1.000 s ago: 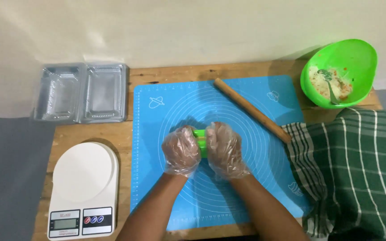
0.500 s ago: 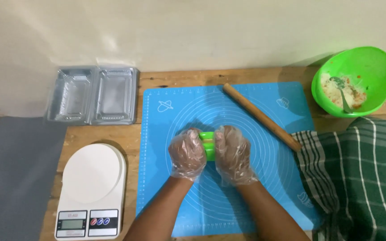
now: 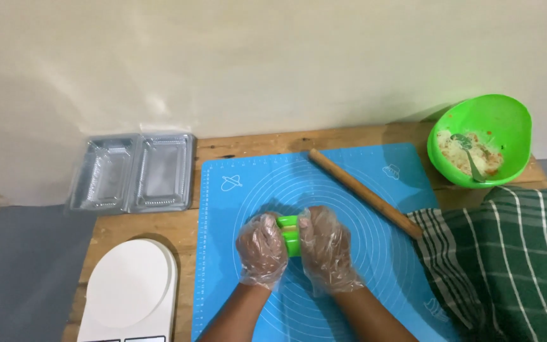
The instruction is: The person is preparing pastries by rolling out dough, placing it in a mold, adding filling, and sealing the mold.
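L hand & R hand both clamped on green mould, rolling pin just behind, bowl far right

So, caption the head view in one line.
Gloved left hand and right hand press a green mould over a blue mat.

A wooden table stood against a pale wall. On it lay a blue silicone baking mat printed with white circles, filling the middle. A clear plastic tray with two compartments sat at the back left corner, overhanging the table's left edge, and a white kitchen scale rested near the front left — just beside the mat. A green bowl stood at the back right, and a green checked cloth covered the right side.
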